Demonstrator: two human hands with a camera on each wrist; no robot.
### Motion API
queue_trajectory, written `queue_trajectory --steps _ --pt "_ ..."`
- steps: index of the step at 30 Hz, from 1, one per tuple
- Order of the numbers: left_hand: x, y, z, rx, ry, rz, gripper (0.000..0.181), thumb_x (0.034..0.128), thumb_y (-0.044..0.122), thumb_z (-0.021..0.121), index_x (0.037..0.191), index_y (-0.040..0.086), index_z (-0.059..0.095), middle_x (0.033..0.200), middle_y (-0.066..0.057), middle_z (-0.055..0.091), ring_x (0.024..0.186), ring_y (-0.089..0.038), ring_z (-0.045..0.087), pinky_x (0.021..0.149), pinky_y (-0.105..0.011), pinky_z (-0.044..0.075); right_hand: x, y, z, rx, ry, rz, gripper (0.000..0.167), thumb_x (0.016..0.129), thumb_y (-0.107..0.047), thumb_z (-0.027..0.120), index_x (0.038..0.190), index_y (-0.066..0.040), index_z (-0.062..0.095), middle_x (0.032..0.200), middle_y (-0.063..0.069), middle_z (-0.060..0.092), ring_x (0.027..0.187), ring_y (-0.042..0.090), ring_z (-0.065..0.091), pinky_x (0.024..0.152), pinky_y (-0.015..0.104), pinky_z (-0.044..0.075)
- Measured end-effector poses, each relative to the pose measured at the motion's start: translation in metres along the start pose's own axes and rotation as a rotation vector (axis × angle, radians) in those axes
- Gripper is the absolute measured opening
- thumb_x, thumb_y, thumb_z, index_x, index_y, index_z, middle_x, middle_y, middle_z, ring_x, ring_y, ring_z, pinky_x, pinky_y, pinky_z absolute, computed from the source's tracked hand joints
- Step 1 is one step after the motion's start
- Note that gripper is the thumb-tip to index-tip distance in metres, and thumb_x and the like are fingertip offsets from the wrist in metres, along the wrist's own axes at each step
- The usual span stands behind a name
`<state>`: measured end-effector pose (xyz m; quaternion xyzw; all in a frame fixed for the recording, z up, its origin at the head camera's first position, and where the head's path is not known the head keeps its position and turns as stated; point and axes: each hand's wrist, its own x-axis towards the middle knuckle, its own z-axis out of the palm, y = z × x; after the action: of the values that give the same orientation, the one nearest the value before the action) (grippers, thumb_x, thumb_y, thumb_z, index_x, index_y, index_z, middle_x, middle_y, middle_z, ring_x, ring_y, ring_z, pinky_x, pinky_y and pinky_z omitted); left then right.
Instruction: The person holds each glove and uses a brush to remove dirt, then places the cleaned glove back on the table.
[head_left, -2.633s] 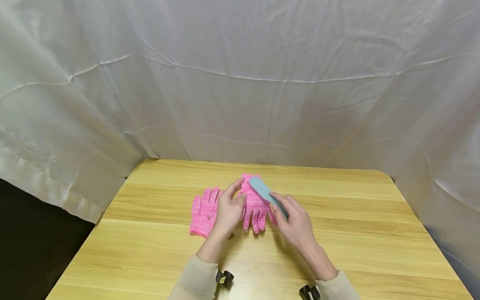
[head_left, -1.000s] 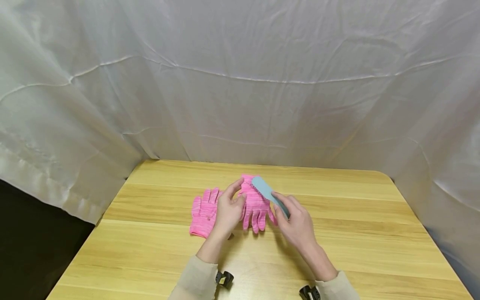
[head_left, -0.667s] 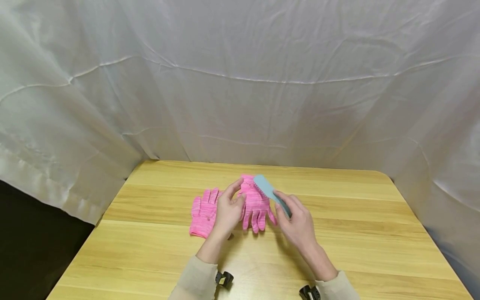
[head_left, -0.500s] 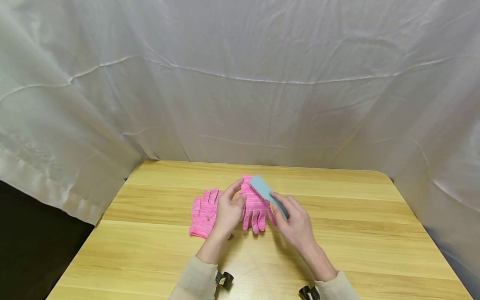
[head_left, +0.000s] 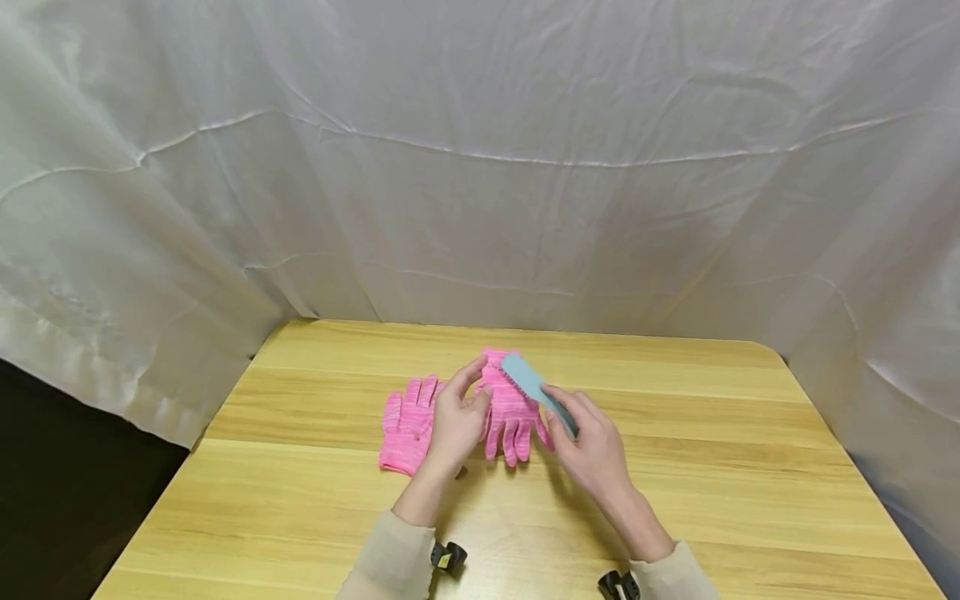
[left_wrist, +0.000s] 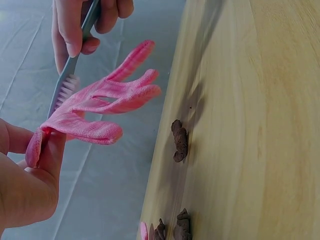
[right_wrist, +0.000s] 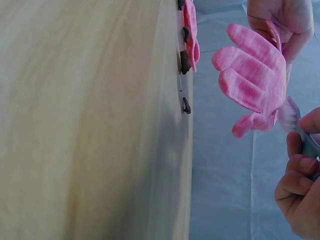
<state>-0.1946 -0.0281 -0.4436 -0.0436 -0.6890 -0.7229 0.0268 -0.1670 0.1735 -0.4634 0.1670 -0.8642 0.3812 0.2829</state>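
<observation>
Held above the table, a pink knit glove (head_left: 512,412) hangs with its fingers toward the person. My left hand (head_left: 457,421) pinches it along the left side; the left wrist view shows the thumb and a fingertip on the fabric. In my right hand (head_left: 596,446) is a light blue brush (head_left: 523,377), gripped by its darker handle. Its bristles (left_wrist: 66,90) touch the glove's upper face. A second pink glove (head_left: 407,433) lies flat on the table, left of and partly behind the left hand, with a small dark spot on it.
Several dark brown lumps, such as this twisted one (left_wrist: 180,141), lie on the wooden table (head_left: 735,467) under the hands; the head view mostly hides them. A grey curtain (head_left: 480,167) hangs behind the table and along its sides.
The brush shifts slightly right across the glove, then back left, in short strokes. My left hand and both gloves stay nearly still.
</observation>
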Motion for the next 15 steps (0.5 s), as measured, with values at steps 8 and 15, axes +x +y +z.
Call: queue_trajectory --steps 8,15 --pt "0.0006 -0.0009 -0.0002 0.005 0.001 -0.003 0.051 0.1021 0.001 0.057 0.151 0.014 0.054 0.156 -0.021 0.048 0.048 -0.003 0.039 0.040 -0.016 0.037 -0.0005 0.0008 -0.0001 0.020 0.037 -0.018 0.041 0.088 -0.001 0.074 0.128 -0.009 0.073 0.091 0.001 0.067 0.061 0.003 0.043 0.048 0.019 0.037" --pt "0.0002 -0.0009 0.0008 0.006 -0.008 0.008 0.052 0.1016 -0.001 0.056 0.152 0.012 0.053 0.156 -0.021 0.048 0.047 -0.003 0.039 0.041 -0.015 0.038 -0.0007 0.0005 0.0001 0.054 0.007 -0.049 0.038 0.091 -0.002 0.072 0.129 -0.010 0.072 0.092 0.000 0.067 0.062 0.004 0.045 0.049 0.019 0.038"
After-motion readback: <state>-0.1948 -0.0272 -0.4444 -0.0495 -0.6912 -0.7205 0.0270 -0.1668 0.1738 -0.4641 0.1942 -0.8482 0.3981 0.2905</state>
